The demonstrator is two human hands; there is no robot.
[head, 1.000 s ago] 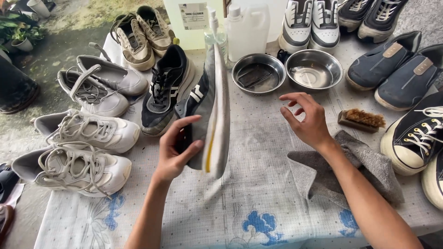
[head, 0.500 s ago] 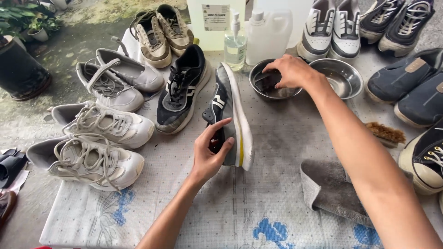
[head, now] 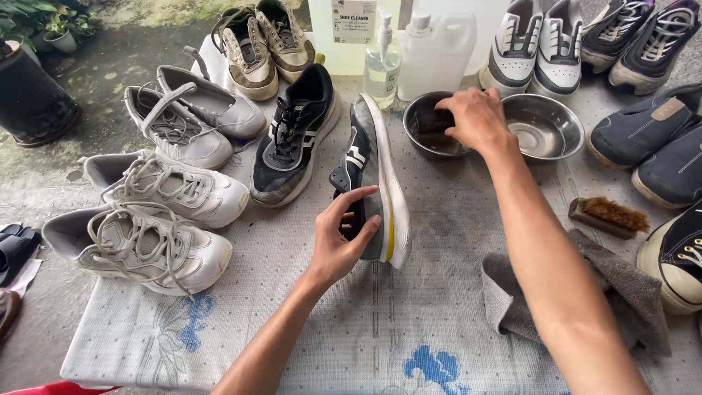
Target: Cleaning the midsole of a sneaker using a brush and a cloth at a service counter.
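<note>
Gripping the heel end of a grey sneaker (head: pixel 374 175), the left hand (head: pixel 342 241) is sitting at the centre of the frame with its fingers (head: pixel 358 199) clamped on the shoe's collar, thumb on one side and the rest curled over the other. The sneaker is standing on its edge on the table (head: pixel 409 322), white sole facing right; its long axis is running from the hand up toward the top centre of the frame, toe pointing away from the person.

Reaching into the left steel bowl (head: pixel 428 139) at upper centre, the right hand (head: pixel 477 117) is closing its fingers (head: pixel 447 110) on a dark flat object (head: pixel 431 123) lying inside that bowl; whether it is a sponge or a brush cannot be told. This bowl lies up and to the right of the sneaker's toe, so the right hand is the nearer one to it. The right steel bowl (head: pixel 545 128), touching or just beside the first, is showing nothing inside but its shiny bottom.

Farther out, a bristle brush (head: pixel 608 216) and a grey cloth (head: pixel 585 292) are lying at right, beyond the right forearm. A pump bottle (head: pixel 382 62) and a white jug (head: pixel 433 47) are standing behind the bowls. A matching dark sneaker (head: pixel 292 135) is lying just left of the held one, with white sneakers (head: pixel 161 197) at the left edge.
</note>
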